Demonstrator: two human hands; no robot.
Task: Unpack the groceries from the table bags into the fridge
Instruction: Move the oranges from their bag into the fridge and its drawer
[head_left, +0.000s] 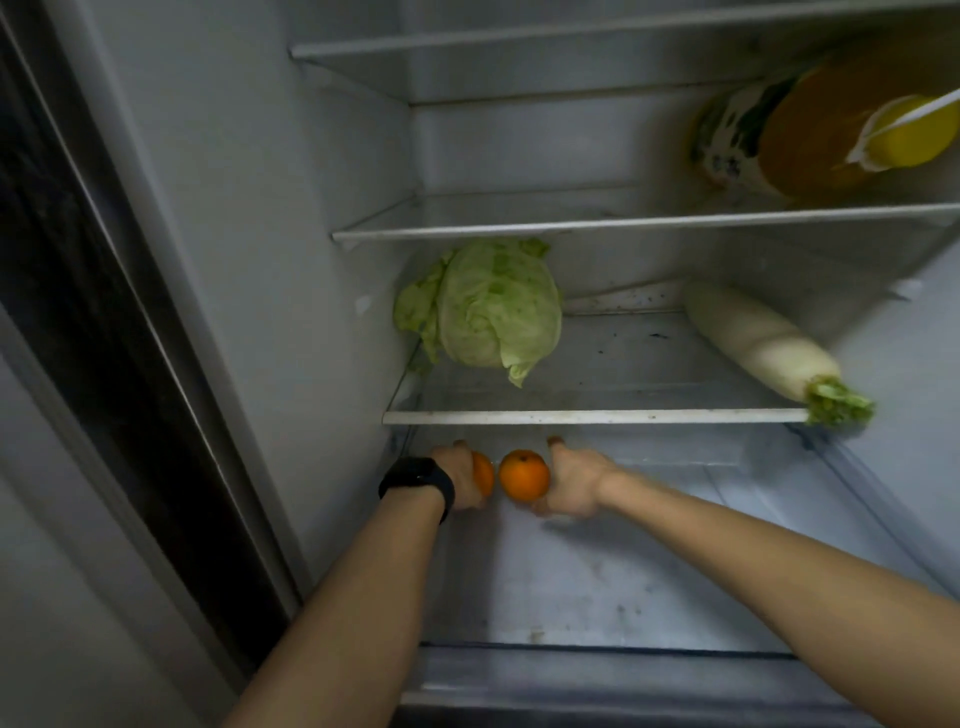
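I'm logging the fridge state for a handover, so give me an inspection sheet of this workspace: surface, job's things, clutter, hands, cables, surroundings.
Surface: bottom compartment, floor marked with small specks; glass shelf above it, also speckled.
Job's things: left orange and right orange side by side, low in the bottom compartment; cabbage and white radish on the glass shelf.
Clutter: bottle with a yellow cap, tilted, on a higher shelf at right.
Hands: left hand, with a black wristband, grips the left orange; right hand grips the right orange.
Cables: nothing seen.
Surroundings: dark door edge at far left.
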